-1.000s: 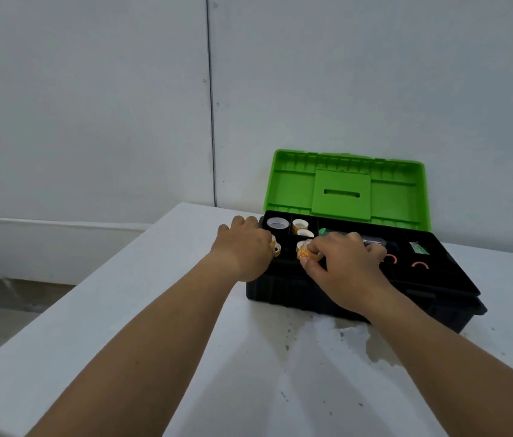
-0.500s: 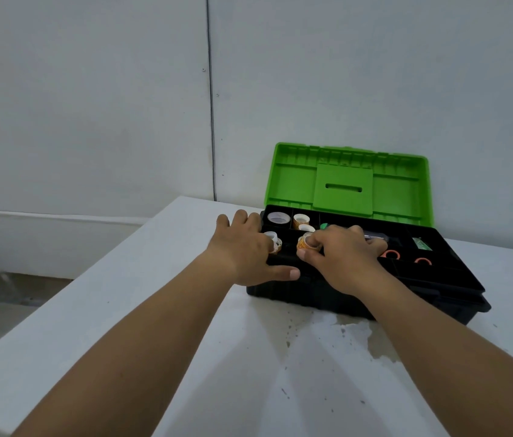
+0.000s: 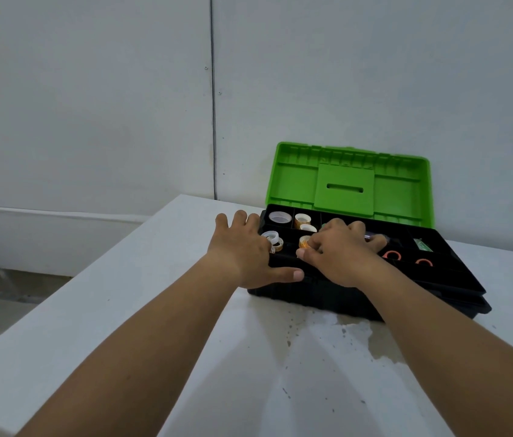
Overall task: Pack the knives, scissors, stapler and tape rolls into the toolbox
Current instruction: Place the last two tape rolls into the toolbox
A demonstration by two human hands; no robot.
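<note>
1. Up close, a person's two bare forearms reach forward over a white table (image 3: 154, 310) to an open toolbox (image 3: 327, 294) with a black body and a raised green lid (image 3: 349, 184).
2. The left hand (image 3: 242, 257) lies flat and open on the toolbox's near left corner, fingers spread, thumb stretched along the front rim; it grips nothing.
3. The right hand (image 3: 340, 253) rests over the middle of the tray, fingers curled, its fingertips touching a small orange tape roll (image 3: 305, 241). Whether it truly pinches the roll cannot be told.
4. That roll sits in a front compartment, just left of the right hand and just right of the left hand, so both are about equally near.
5. Other tape rolls (image 3: 280, 217) already fill the left compartments, and two orange scissor handles (image 3: 392, 255) show further right.
6. Judging by this, packing looks nearly done; the roll seems to be getting seated.
</note>
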